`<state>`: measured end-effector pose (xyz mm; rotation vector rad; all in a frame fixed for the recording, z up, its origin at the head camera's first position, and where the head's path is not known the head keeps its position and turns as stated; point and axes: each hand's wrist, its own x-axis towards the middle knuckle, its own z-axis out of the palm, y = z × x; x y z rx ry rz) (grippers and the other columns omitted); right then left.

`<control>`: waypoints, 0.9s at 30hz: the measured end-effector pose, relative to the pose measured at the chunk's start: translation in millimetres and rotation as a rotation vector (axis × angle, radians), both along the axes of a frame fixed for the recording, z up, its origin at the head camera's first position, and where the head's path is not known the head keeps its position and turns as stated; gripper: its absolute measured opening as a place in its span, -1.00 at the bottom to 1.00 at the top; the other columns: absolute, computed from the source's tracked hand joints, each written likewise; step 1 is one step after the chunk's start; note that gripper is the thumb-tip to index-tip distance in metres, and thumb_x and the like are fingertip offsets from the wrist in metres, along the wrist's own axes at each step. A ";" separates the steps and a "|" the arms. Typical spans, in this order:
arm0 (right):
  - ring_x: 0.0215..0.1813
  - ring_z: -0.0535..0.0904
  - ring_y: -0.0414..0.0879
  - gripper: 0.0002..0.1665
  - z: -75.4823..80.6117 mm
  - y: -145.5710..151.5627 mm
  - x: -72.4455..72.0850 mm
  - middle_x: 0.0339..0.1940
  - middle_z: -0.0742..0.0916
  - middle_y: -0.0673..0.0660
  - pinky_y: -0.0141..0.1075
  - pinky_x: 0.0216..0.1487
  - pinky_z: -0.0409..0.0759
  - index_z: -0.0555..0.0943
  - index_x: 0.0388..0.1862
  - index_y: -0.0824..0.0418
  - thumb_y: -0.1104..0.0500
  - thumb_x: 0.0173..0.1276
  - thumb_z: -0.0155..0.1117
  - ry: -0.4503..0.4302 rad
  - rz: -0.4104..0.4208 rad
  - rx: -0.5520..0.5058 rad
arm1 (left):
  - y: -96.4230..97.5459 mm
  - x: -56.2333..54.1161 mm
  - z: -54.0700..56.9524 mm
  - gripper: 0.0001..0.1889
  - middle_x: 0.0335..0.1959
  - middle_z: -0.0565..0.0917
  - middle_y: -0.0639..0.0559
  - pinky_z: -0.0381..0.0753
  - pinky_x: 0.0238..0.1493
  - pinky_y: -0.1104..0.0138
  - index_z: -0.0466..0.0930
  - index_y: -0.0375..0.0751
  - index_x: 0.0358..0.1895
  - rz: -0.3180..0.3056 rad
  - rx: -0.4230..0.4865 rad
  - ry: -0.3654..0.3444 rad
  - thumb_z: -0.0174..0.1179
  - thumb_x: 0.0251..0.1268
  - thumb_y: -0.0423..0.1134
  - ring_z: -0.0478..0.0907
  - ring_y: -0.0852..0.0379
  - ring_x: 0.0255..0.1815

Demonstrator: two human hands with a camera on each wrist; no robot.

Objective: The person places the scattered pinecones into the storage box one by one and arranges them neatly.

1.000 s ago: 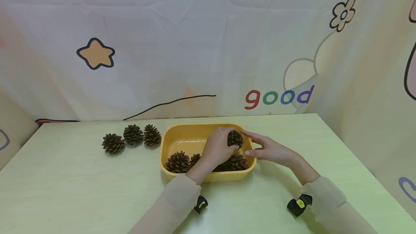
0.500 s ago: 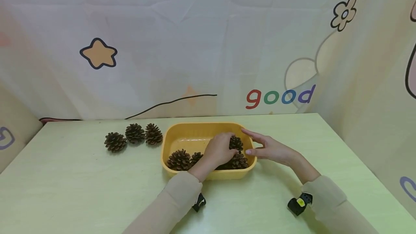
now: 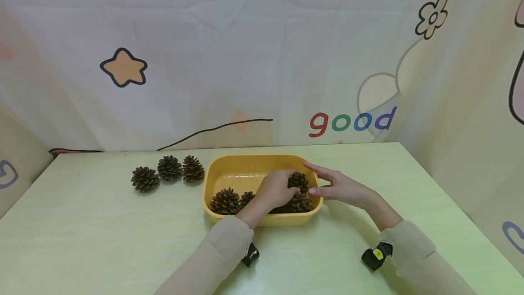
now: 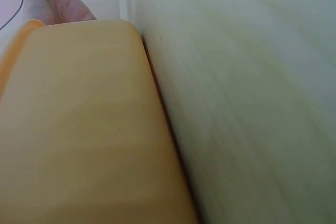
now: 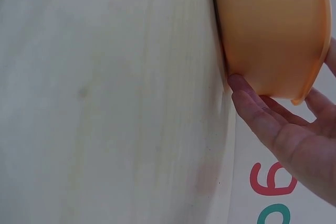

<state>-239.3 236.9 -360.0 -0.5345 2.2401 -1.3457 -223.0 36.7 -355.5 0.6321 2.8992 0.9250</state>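
Note:
In the head view, a yellow plastic basin sits on the table with several brown pine cones inside, along its near side. My left hand reaches over the near rim and holds a pine cone low at the basin's right end; part of that cone is behind the fingers. My right hand grips the basin's right end, thumb over the rim. Its fingers lie against the outer wall in the right wrist view. Only the basin's outer side shows in the left wrist view, not the left hand.
Three pine cones stand on the pale green table, left of the basin near the back edge. A printed cloth hangs behind the table. Each wrist carries a small black camera.
My left hand has lowered the pine cone deeper into the basin's right end. The right hand stays at the rim. The head view has shifted slightly.

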 end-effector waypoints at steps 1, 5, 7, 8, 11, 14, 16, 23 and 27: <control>0.36 0.00 0.42 -0.08 0.3 -0.1 -0.2 0.46 -0.04 0.29 0.00 0.09 0.47 -0.05 0.47 0.02 0.04 0.26 0.22 0.002 0.001 0.001 | -0.1 -0.5 -0.1 -0.48 -0.01 0.61 -0.08 0.57 -0.19 0.33 0.39 -0.24 0.23 -0.002 0.005 -0.006 0.22 0.18 -0.22 0.56 0.11 -0.49; 0.36 -0.01 0.42 -0.08 1.0 -0.7 -0.8 0.46 -0.04 0.30 0.01 0.10 0.47 -0.05 0.47 0.02 0.04 0.26 0.22 -0.001 0.001 -0.003 | 0.0 -1.4 0.1 -0.48 0.01 0.59 -0.10 0.44 -0.45 0.45 0.36 -0.25 0.25 -0.008 0.007 -0.027 0.19 0.20 -0.24 0.17 0.24 -0.83; 0.36 -0.01 0.42 -0.08 0.9 -0.5 -0.7 0.46 -0.05 0.31 0.01 0.10 0.46 -0.05 0.47 0.02 0.05 0.26 0.23 -0.005 0.000 -0.004 | 0.2 -0.7 0.5 -0.48 0.00 0.60 -0.10 0.40 -0.51 0.49 0.35 -0.26 0.25 -0.010 0.001 -0.030 0.19 0.21 -0.24 0.09 0.27 -0.86; 0.36 -0.02 0.42 -0.08 0.9 -0.5 -0.7 0.46 -0.05 0.31 0.01 0.10 0.46 -0.05 0.47 0.02 0.04 0.26 0.23 -0.004 0.000 -0.002 | 0.4 -0.2 0.6 -0.48 -0.05 0.62 -0.10 0.38 -0.55 0.51 0.35 -0.26 0.25 -0.011 -0.001 -0.031 0.18 0.22 -0.24 0.07 0.28 -0.87; 0.35 0.01 0.42 -0.08 0.1 -0.4 -0.7 0.46 -0.05 0.32 0.01 0.09 0.47 -0.04 0.47 0.02 0.04 0.25 0.23 -0.002 -0.005 0.003 | 0.3 1.1 0.9 -0.47 -0.28 0.67 -0.12 0.32 -0.66 0.51 0.32 -0.27 0.27 -0.014 -0.002 -0.045 0.17 0.23 -0.23 0.05 0.27 -0.88; 0.34 0.06 0.42 -0.08 -0.9 -0.5 -1.3 0.45 -0.04 0.33 -0.01 0.07 0.49 -0.05 0.47 0.04 0.04 0.26 0.23 0.003 -0.002 0.000 | -0.8 2.4 1.4 -0.47 -0.26 0.66 -0.10 0.44 -0.58 0.48 0.33 -0.25 0.27 -0.001 -0.009 -0.032 0.17 0.22 -0.23 0.18 0.29 -0.83; 0.33 0.07 0.41 -0.07 -1.8 -1.0 -1.5 0.45 -0.04 0.33 -0.02 0.06 0.50 -0.05 0.47 0.05 0.05 0.26 0.23 0.003 0.003 -0.004 | -3.3 3.5 1.9 -0.47 -0.20 0.66 -0.11 0.52 -0.48 0.41 0.33 -0.23 0.27 0.006 -0.003 -0.030 0.18 0.22 -0.23 0.21 0.25 -0.80; 0.35 0.02 0.41 -0.08 -1.4 -0.9 1.3 0.45 -0.02 0.35 -0.02 0.05 0.51 -0.06 0.47 0.06 0.08 0.27 0.22 0.005 0.003 -0.005 | -19.0 9.9 2.8 -0.48 0.18 0.47 -0.06 0.48 0.09 0.13 0.37 -0.23 0.24 -0.034 0.058 0.015 0.20 0.20 -0.19 0.47 -0.02 0.11; 0.33 0.05 0.43 -0.08 1.1 0.3 1.4 0.44 -0.04 0.37 0.00 0.06 0.50 -0.07 0.47 0.07 0.08 0.28 0.21 0.008 0.008 -0.009 | -30.5 14.0 11.3 -0.48 0.19 0.46 -0.09 0.49 0.07 0.10 0.36 -0.25 0.24 -0.074 0.114 0.019 0.18 0.22 -0.18 0.47 -0.05 0.10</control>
